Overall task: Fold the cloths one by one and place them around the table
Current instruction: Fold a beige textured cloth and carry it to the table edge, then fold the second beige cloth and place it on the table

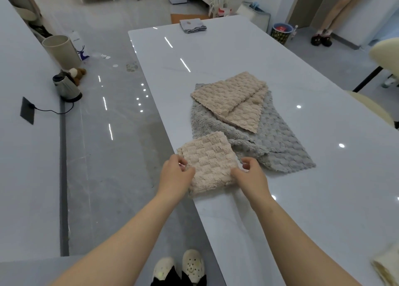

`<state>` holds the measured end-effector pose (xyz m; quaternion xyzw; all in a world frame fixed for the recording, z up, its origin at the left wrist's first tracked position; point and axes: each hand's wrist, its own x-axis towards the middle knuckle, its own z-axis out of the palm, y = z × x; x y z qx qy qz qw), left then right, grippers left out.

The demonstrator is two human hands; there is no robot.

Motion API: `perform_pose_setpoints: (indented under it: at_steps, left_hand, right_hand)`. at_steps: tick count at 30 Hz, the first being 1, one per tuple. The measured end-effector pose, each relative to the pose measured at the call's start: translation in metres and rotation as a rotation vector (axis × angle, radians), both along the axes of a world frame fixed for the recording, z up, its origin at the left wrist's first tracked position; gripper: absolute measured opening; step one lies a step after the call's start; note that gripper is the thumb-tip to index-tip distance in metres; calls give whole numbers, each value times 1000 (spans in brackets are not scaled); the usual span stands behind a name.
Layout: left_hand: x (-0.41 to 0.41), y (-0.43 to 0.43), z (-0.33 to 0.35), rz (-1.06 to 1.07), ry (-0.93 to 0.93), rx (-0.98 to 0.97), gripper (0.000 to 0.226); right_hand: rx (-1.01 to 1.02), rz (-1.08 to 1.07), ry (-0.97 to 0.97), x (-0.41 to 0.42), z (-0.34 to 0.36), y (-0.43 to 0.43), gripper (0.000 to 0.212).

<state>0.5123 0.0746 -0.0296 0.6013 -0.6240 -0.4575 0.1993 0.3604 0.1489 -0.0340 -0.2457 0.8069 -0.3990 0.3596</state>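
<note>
Pinching the folded beige cloth from either side, both hands are gripping it: the left hand is clamping its left edge, thumb on top, and the right hand is clamping its right edge. This cloth is lying on the table just near-left of the spread grey cloth, touching its edge. A second beige cloth is lying on the spread grey cloth's far part, and a small folded cloth is sitting well beyond it.
</note>
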Motion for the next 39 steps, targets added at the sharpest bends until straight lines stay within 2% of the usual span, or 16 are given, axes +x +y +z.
perform_pose_setpoints:
  at_steps: [6, 11, 15, 21, 29, 34, 39]
  left_hand:
    - [0, 31, 21, -232, -5, 3, 2]
    - [15, 81, 21, -336, -2, 17, 10]
    - [30, 126, 16, -421, -20, 19, 9]
    - [27, 182, 13, -502, -38, 17, 10]
    - [-38, 257, 13, -547, -83, -16, 10]
    - [-100, 310, 13, -509, -111, -46, 9]
    - [-151, 346, 15, -467, -126, -45, 17]
  right_hand:
    - [-49, -66, 38, 11, 13, 41, 47]
    - [-50, -93, 44, 42, 14, 88, 43]
    - [-9, -110, 17, 65, 12, 136, 39]
    - [25, -162, -4, 62, 8, 199, 32]
    - [0, -185, -2, -3, 8, 280, 27]
    - [-17, -118, -13, -70, 12, 331, 25]
    - [-2, -44, -25, -125, 14, 361, 25]
